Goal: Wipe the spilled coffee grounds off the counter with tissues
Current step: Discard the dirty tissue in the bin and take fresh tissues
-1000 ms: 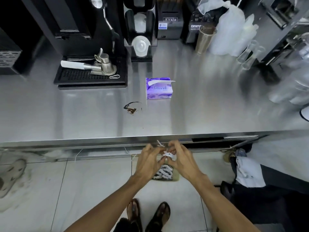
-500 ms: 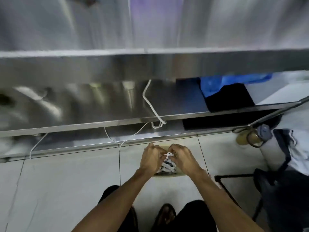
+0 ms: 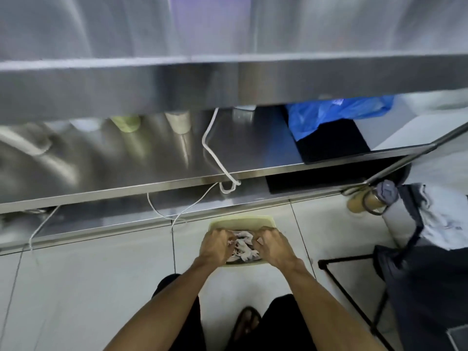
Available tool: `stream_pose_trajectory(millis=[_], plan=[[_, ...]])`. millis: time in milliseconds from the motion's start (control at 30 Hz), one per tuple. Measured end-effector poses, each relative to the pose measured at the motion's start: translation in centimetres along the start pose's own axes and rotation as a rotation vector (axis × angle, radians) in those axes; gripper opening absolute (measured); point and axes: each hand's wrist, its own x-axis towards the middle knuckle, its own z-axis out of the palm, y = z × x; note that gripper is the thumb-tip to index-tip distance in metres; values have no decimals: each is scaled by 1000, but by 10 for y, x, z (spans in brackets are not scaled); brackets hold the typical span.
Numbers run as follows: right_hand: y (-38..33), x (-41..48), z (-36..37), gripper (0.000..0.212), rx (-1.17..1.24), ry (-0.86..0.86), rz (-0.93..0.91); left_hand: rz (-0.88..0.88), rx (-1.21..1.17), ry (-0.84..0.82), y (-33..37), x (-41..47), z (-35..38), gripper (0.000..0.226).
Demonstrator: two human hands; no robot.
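Observation:
I am crouched low in front of the steel counter (image 3: 228,79); its top is a blur and the coffee spill is out of sight. A purple smear (image 3: 192,21) at the top edge is the tissue box. On the floor stands a pale yellow-green bin (image 3: 240,221) with crumpled, stained tissue (image 3: 243,247) inside. My left hand (image 3: 215,247) and my right hand (image 3: 273,247) hover over the bin's opening, a little apart, fingers curled down onto the tissue. Both sets of fingertips are mostly hidden.
A steel lower shelf (image 3: 126,160) runs under the counter, with white cords (image 3: 215,158) hanging off its edge. A blue plastic bag (image 3: 329,115) lies on a black box at the right. A black stand with dark bags (image 3: 417,274) fills the right side. My sandalled foot (image 3: 247,325) is below.
My view dropped from the counter top to below its edge as I crouched. My hands, together around one tissue a second ago, sank into the bin's mouth and moved slightly apart.

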Motion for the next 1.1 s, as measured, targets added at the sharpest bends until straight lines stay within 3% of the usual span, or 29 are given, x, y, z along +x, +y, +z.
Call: stream_pose_trajectory(millis=[400,567,800,1100], plan=[[-117,-118,-227,24,-57,-3,-74,77,73,163,143,-128,-220,26],[-162,-142,-316,26,-56,77,-146,86,81,226,187,-151,-301,27],[-204,-145,-404,23,-87,240,-348,71,18,301,218,-163,-378,20],[-248,-100,-468,20,-45,473,-408,-30,-197,452,211,-152,-444,20]])
